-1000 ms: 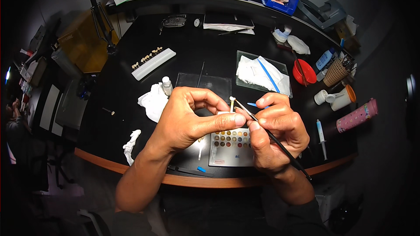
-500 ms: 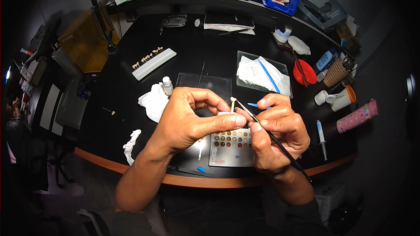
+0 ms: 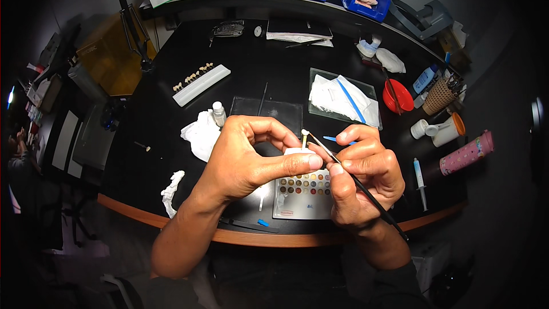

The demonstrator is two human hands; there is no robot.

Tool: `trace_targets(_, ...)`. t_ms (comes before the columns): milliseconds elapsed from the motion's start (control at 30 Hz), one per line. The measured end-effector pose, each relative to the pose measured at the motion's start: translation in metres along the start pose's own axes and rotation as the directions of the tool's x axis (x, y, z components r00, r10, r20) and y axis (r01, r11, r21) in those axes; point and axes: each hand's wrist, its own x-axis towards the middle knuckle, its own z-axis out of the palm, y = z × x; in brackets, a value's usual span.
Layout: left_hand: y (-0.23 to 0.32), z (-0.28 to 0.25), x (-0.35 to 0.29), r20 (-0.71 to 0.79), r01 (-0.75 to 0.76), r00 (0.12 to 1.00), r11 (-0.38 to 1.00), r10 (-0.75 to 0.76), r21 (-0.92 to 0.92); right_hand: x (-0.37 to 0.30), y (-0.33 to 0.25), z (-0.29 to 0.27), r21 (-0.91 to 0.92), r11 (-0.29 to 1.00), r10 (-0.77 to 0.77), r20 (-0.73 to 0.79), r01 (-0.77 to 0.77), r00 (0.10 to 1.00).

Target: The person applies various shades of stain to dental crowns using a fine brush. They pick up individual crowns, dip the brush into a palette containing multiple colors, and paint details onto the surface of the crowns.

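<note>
The black worktable point(image 3: 171, 154) is pretty crowded. A colour palette tray point(image 3: 302, 194) is parked right under both hands. The left hand point(image 3: 246, 160) is pinched around a small white model point(image 3: 298, 151), held just above the palette. A thin brush point(image 3: 354, 180) is gripped pen-style in the right hand point(image 3: 363, 177), tip touching the model.

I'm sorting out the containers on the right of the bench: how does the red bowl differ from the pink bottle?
The red bowl is round, open-topped and shallow, with a thin tool resting in it; the pink bottle is long, closed and lies on its side. The bowl is plain red, while the bottle is pale pink with a pattern. The bowl sits farther back, the bottle nearer the table edge. Both rest untouched on the black table.
</note>
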Motion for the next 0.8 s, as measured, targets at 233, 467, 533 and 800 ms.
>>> trace_targets(233,0.0014,-0.0013,-0.0013,-0.005,-0.066,0.998,0.985,0.068,0.157,-0.0010,-0.0032,-0.0005,0.040,0.999,0.023,-0.007,-0.022,1.000)
trace_targets(467,0.0007,-0.0005,-0.0005,0.008,-0.120,0.993,0.974,0.121,0.193,-0.0017,-0.0052,-0.0016,0.022,0.999,0.027,-0.007,-0.027,1.000)
trace_targets(533,0.0012,-0.0002,-0.0009,0.004,-0.113,0.993,0.976,0.114,0.185,-0.0014,-0.0065,-0.0027,-0.029,1.000,0.012,0.031,-0.011,0.999)
trace_targets(800,0.0016,-0.0003,-0.0005,-0.008,-0.046,0.999,0.981,0.048,0.189,-0.0031,-0.0053,-0.0025,-0.020,0.999,0.032,0.020,-0.031,0.999)
